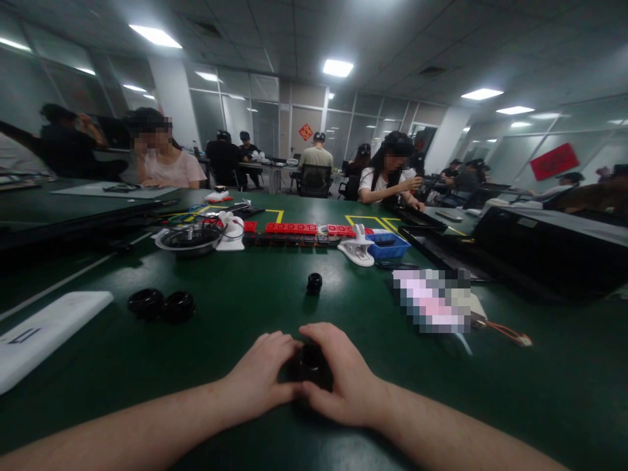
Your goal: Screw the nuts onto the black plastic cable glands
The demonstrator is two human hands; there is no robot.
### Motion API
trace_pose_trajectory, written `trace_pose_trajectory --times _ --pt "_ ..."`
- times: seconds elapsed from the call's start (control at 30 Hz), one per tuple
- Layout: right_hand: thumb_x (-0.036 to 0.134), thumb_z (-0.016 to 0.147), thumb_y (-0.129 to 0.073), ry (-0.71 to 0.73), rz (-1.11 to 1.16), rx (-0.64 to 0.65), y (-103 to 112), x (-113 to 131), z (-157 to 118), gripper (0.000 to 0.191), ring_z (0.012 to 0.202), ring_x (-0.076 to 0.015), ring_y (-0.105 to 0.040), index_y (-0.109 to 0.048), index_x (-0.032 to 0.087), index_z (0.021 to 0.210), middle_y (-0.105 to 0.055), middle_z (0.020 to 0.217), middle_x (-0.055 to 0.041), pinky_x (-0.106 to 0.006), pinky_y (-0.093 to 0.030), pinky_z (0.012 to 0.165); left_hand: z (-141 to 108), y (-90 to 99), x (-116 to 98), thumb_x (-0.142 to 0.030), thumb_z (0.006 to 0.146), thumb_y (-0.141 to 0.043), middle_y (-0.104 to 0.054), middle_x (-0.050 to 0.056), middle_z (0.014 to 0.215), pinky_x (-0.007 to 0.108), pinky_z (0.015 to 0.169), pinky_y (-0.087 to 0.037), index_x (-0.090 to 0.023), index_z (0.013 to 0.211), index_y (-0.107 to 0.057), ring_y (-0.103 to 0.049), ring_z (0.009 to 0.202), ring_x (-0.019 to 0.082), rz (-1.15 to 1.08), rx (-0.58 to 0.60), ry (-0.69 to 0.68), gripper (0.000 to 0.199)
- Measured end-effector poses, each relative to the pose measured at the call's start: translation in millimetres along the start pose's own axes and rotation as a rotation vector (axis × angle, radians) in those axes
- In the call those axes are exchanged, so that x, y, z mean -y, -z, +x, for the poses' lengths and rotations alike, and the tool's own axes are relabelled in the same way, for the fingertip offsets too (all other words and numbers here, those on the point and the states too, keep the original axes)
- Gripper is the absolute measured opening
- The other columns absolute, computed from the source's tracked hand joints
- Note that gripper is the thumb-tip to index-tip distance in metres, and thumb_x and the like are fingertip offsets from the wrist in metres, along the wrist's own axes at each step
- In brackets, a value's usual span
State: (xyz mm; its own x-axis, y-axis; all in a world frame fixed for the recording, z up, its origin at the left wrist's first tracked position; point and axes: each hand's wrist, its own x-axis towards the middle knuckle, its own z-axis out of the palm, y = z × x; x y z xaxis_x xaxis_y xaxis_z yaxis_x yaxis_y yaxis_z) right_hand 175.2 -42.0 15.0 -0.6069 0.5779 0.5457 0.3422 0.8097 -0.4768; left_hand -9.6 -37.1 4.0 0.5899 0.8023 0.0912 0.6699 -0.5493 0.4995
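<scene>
Near the front of the green table (pixel 235 314), a round black object (pixel 313 361) with a hollow middle sits between my hands. My left hand (pixel 267 369) curls round its left side, and my right hand (pixel 343 376) wraps its right side, thumb and forefinger around it. Their fingertips nearly meet in front. A smaller black ring-like object (pixel 314 283) stands farther back. Two more black round objects, one on the left (pixel 146 303) and one beside it (pixel 179 306), stand close together at the left.
A white slab (pixel 53 337) lies at the left. Farther back are a metal bowl (pixel 189 241), red power strips (pixel 292 228), a white clip (pixel 358 247) and a blue basket (pixel 388 246). Right are a pixelated item (pixel 432 304) and a black panel (pixel 549 252). People sit beyond.
</scene>
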Motion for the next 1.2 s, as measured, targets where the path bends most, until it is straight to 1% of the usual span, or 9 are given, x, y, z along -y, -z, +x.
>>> trace_pose_trajectory --times 0.13,0.27,0.4,0.5,0.7,0.8,0.93,1.03,1.2 --pt "0.042 0.066 -0.064 -0.125 -0.067 0.023 -2.5 -0.7 1.4 0.056 0.090 -0.0250 -0.050 -0.042 0.016 0.111 -0.052 0.101 -0.0110 -0.042 -0.044 0.078 0.0 1.0 -1.7 -0.050 0.070 -0.059 -0.058 0.003 0.085 0.033 0.069 -0.038 -0.017 0.086 -0.055 -0.049 0.078 0.020 0.031 0.010 0.012 0.036" --pt "0.026 0.072 -0.056 -0.074 0.008 0.036 -1.7 -0.1 1.1 0.040 0.089 -0.0215 -0.050 -0.042 0.017 0.108 -0.051 0.098 -0.0090 -0.038 -0.045 0.077 -0.5 3.4 -5.1 -0.038 0.070 -0.061 -0.058 0.003 0.087 0.033 0.070 -0.037 -0.019 0.091 -0.055 -0.050 0.080 0.021 0.045 0.012 0.015 0.029" --pt "0.015 0.068 -0.046 0.046 0.087 0.037 0.1 -0.1 -0.1 0.051 0.098 -0.0216 -0.048 -0.034 0.017 0.117 -0.048 0.108 -0.0105 -0.039 -0.042 0.085 -0.5 2.9 -5.0 -0.041 0.071 -0.060 -0.058 0.002 0.085 0.033 0.069 -0.037 -0.019 0.090 -0.056 -0.050 0.077 0.020 0.038 -0.007 0.012 0.029" --pt "0.022 0.069 -0.051 0.007 0.016 0.015 -0.4 -1.4 0.1 0.051 0.103 -0.0244 -0.045 -0.035 0.016 0.117 -0.046 0.112 -0.0119 -0.042 -0.040 0.088 -0.5 2.1 -3.6 -0.044 0.071 -0.059 -0.058 0.002 0.087 0.033 0.070 -0.037 -0.020 0.092 -0.055 -0.050 0.079 0.021 0.037 -0.016 -0.004 0.032" --pt "0.037 0.068 -0.062 -0.154 -0.084 -0.041 -2.7 -2.9 0.8 0.045 0.089 -0.0240 -0.051 -0.045 0.014 0.104 -0.053 0.097 -0.0110 -0.040 -0.045 0.077 -1.2 1.7 -2.9 -0.043 0.071 -0.059 -0.057 0.002 0.085 0.032 0.069 -0.038 -0.020 0.098 -0.053 -0.050 0.078 0.020 0.031 -0.028 0.001 0.036" --pt "0.023 0.072 -0.054 -0.069 -0.036 -0.028 -1.5 -0.9 0.3 0.035 0.085 -0.0206 -0.053 -0.045 0.017 0.105 -0.055 0.094 -0.0083 -0.037 -0.045 0.076 -1.9 2.7 -4.1 -0.040 0.071 -0.059 -0.058 0.002 0.085 0.032 0.069 -0.038 -0.019 0.098 -0.053 -0.050 0.078 0.020 0.023 -0.021 0.009 0.034" --pt "0.015 0.068 -0.046 0.048 0.031 -0.019 1.3 2.6 -0.1 0.048 0.094 -0.0211 -0.051 -0.038 0.018 0.115 -0.053 0.104 -0.0092 -0.038 -0.042 0.083 -2.6 4.8 -6.5 -0.041 0.072 -0.058 -0.058 0.002 0.085 0.032 0.070 -0.038 -0.019 0.096 -0.054 -0.050 0.077 0.020 0.035 -0.016 0.014 0.033" --pt "0.021 0.070 -0.050 -0.018 -0.028 -0.041 0.7 2.8 0.4 0.046 0.098 -0.0237 -0.049 -0.038 0.017 0.115 -0.051 0.107 -0.0109 -0.041 -0.041 0.084 -2.5 5.3 -6.9 -0.043 0.072 -0.058 -0.058 0.002 0.084 0.032 0.069 -0.038 -0.019 0.094 -0.055 -0.051 0.077 0.020 0.031 -0.022 0.020 0.033" --pt "0.036 0.067 -0.062 -0.175 -0.130 -0.044 -2.4 -0.3 2.3 0.046 0.087 -0.0252 -0.051 -0.045 0.015 0.104 -0.053 0.096 -0.0113 -0.042 -0.043 0.077 -1.6 3.3 -5.7 -0.043 0.073 -0.057 -0.058 0.002 0.082 0.031 0.069 -0.038 -0.019 0.087 -0.055 -0.050 0.076 0.020 0.047 -0.034 -0.001 0.028"
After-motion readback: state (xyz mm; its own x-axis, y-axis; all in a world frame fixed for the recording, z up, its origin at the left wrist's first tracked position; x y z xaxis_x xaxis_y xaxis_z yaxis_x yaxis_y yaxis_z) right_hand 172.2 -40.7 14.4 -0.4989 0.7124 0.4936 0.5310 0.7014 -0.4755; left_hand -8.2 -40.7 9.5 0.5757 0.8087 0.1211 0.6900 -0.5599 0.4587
